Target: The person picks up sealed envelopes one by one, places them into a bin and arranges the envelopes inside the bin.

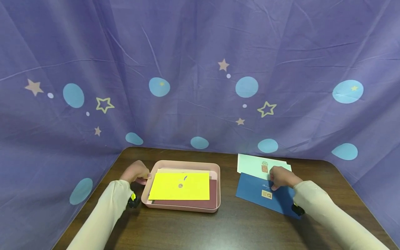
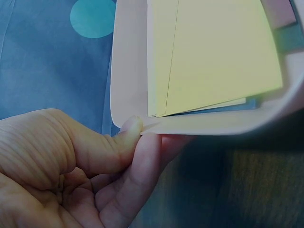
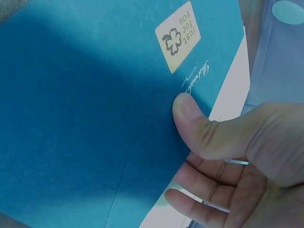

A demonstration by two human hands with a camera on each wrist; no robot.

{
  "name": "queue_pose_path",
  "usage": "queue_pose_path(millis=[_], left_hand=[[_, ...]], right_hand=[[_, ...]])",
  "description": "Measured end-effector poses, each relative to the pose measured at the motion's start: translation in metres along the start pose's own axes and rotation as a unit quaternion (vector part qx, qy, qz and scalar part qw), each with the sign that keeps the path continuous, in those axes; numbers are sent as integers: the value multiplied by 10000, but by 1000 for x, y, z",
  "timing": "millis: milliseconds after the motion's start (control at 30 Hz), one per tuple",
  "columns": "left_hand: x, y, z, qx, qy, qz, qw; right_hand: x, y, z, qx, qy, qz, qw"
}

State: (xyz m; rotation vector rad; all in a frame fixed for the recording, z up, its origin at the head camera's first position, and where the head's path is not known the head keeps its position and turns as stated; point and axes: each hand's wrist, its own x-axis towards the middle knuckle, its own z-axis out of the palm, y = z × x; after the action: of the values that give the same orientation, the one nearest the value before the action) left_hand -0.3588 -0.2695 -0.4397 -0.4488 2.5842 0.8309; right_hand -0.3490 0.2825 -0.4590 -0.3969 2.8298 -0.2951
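My left hand point(image 1: 136, 172) pinches the left rim of a shallow pink tray point(image 1: 218, 173) between thumb and fingers; the left wrist view shows the thumb on the rim and fingers below. Inside the tray lie stacked envelopes: a bright yellow envelope point(image 1: 195, 187) on top, a dark red envelope point(image 1: 213, 192) and a cream one partly covered beneath it. My right hand point(image 1: 282, 176) grips the upper edge of a blue envelope point(image 3: 109, 118), thumb on its face and fingers behind. This envelope bears a clover sticker point(image 3: 178, 37). Behind it lies a pale green envelope point(image 1: 251, 165), partly covered.
The brown wooden table point(image 1: 228, 225) carries the tray left of centre and the other envelopes on the right. A purple cloth point(image 1: 200, 114) with stars and blue dots hangs along the table's back and sides.
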Motion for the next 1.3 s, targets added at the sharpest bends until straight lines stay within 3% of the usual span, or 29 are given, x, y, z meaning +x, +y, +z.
queue_pose_path(millis=[233, 467, 600, 867, 1300], left_hand=[[1, 0, 0, -11, -3, -16, 10000], [1, 2, -1, 54, -12, -31, 10000], [-1, 2, -1, 42, -4, -18, 10000], [-2, 1, 1, -3, 5, 44, 10000], [-2, 2, 0, 31, 19, -7, 10000]], right_hand=[[-3, 8, -3, 619, 50, -495, 9968], [-6, 20, -7, 1491, -155, -832, 9852], [-8, 22, -12, 1855, -455, -645, 9795], [-11, 25, -22, 2132, -969, 185, 9720], [-12, 26, -28, 2680, -896, 195, 9590]])
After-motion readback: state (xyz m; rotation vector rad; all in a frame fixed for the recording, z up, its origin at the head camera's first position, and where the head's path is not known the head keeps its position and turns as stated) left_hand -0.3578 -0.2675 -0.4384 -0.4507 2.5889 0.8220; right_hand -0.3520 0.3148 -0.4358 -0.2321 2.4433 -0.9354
